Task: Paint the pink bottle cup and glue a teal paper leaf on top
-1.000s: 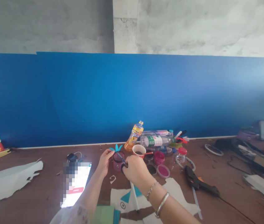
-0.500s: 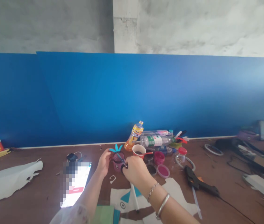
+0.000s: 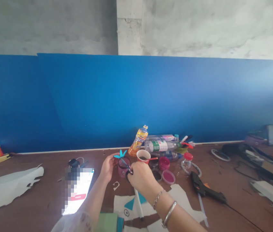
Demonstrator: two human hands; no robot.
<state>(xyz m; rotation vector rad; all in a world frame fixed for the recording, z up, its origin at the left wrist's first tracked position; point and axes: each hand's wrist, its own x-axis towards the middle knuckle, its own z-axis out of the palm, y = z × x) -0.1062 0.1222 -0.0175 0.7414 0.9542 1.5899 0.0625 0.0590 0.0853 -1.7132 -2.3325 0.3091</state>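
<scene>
A small purple see-through cup (image 3: 121,171) with an eye drawn on its side stands in front of me. Blue paper petals (image 3: 120,154) rise from its far rim. My left hand (image 3: 108,167) is closed at the cup's left side, its fingertips by the petals and partly hidden. In my right hand (image 3: 140,175) is a pair of scissors (image 3: 125,163) with dark handles, the blades reaching over the cup's opening. Behind that hand stands a paper cup (image 3: 143,155) with dark liquid and a red stick. Cut white paper (image 3: 119,206) with blue pieces lies below, under a white marker (image 3: 138,204).
Bottles (image 3: 160,146) lie by the blue partition, beside an upright orange drink bottle (image 3: 138,140). Open paint pots (image 3: 164,163) sit right of the paper cup. A glue gun (image 3: 206,190) trails its cord at right. A lit phone (image 3: 80,193) lies left.
The purple cup has turned or shifted slightly to the right, so its drawn eye sits farther right. Both hands have hardly moved.
</scene>
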